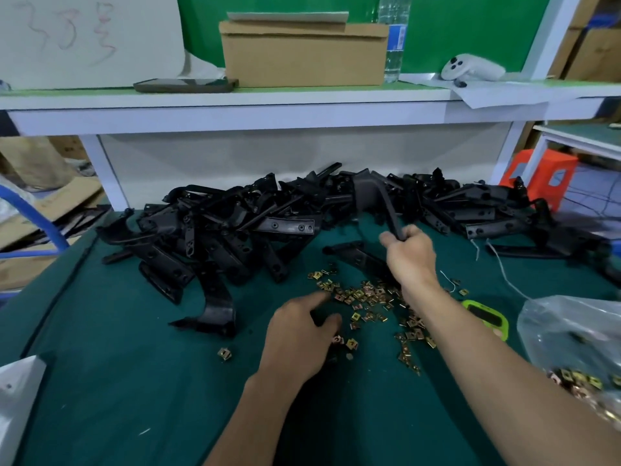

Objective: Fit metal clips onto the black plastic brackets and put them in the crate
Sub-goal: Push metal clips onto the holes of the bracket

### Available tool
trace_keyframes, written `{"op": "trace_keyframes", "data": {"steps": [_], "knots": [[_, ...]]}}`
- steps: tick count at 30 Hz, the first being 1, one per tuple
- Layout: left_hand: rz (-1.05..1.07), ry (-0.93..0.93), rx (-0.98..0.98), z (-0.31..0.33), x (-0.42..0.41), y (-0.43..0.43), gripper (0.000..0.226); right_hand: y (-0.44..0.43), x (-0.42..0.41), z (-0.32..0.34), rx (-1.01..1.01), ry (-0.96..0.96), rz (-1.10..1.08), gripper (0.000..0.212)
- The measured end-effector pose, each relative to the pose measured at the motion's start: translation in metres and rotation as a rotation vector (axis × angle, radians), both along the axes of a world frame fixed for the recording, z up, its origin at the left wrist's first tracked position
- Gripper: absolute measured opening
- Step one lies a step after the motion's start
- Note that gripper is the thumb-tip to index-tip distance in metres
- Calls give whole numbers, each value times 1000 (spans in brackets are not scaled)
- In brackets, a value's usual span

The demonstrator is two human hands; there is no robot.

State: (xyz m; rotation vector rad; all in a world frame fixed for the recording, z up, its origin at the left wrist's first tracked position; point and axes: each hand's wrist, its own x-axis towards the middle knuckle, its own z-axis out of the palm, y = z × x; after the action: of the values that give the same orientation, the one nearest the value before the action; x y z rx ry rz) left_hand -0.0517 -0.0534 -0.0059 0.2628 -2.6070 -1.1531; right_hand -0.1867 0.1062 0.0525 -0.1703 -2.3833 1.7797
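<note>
I'm seeing black brackets [235, 227] lying heaped at the back, one angled bracket [369, 193] standing raised above them, and brass-coloured clips [366, 295] lying scattered in front.

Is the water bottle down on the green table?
No, the water bottle stands up on the white shelf beside the cardboard box.
</note>
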Motion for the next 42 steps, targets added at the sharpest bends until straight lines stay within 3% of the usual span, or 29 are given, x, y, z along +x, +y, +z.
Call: {"op": "trace_keyframes", "data": {"steps": [2, 4, 7, 10, 12, 14, 15, 18, 20, 21, 24, 25, 28, 31, 42], "knots": [[50, 64, 197, 5, -1, 0, 57, 6, 20, -5, -244, -115, 319, 15], [61, 122, 470, 10, 0, -1, 55, 15, 38, -14, -269, -207, 512, 21], [62, 217, 779, 14, 1, -1, 37, 28, 59, -24, -100, -266, 617, 23], [27, 177, 844, 20, 2, 3, 22, 38, 69, -20, 219, -276, 687, 24], [49, 158, 814, 20, 2, 4, 18, 42, 72, -19, 590, -130, 539, 21], [37, 144, 812, 20, 3, 5, 15, 38, 79, -22, 1026, 150, 226, 25], [1, 130, 811, 20, 4, 7, 13, 32, 84, -24, 1136, 272, 127, 32], [-103, 91, 867, 21, 6, 17, 12, 16, 91, -36, 1096, 523, 69, 46], [-52, 100, 923, 21, 5, 17, 18, 12, 86, -41, 1022, 475, 85, 39], [15, 115, 803, 17, 4, 13, 17, 12, 81, -44, 999, 410, 79, 38], [142, 39, -39, 5, 5, 1, 24, 24, 68, -52, 969, 292, 76, 32], [114, 5, -113, 3, 6, 0, 28, 28, 65, -54, 950, 261, 98, 27], [-12, -93, -72, 1, 4, 1, 25, 34, 60, -56, 909, 192, 154, 25], [-93, -138, -126, 1, 1, -4, 17, 33, 62, -53, 867, 174, 187, 41], [56, 31, -80, -1, 3, -2, 30, 36, 56, -54, 880, 109, 191, 26]]}}
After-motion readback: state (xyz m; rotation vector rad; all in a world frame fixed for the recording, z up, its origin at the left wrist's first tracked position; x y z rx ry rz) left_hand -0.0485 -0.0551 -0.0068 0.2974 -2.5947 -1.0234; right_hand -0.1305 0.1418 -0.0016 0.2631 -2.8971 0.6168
